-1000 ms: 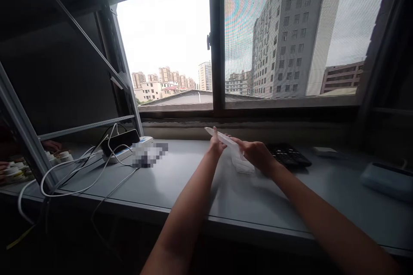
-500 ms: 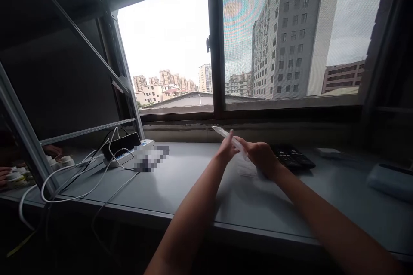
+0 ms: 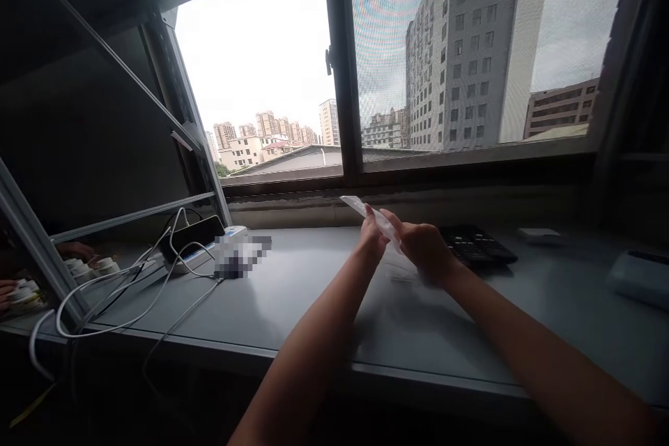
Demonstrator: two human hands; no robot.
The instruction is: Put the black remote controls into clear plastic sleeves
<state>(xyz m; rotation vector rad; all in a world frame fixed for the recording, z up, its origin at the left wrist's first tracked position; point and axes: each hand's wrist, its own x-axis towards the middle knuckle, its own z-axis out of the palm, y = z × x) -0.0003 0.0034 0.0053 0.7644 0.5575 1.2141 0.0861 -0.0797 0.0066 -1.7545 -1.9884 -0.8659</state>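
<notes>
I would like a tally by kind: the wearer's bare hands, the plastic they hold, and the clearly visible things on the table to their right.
Bare hands, left hand and right hand: 2
Thin translucent plastic piece: 1
Black device with buttons: 1
White flat block: 1
Pale-blue pack: 1
Total: 6

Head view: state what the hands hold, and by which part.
A translucent sheet or bag: left hand near its middle, right hand at its lower end.

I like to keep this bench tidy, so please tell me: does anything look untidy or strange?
Yes: at the left, white cables loop in a tangle and hang over the front edge of the bench, which looks untidy. I see no spill.
</notes>
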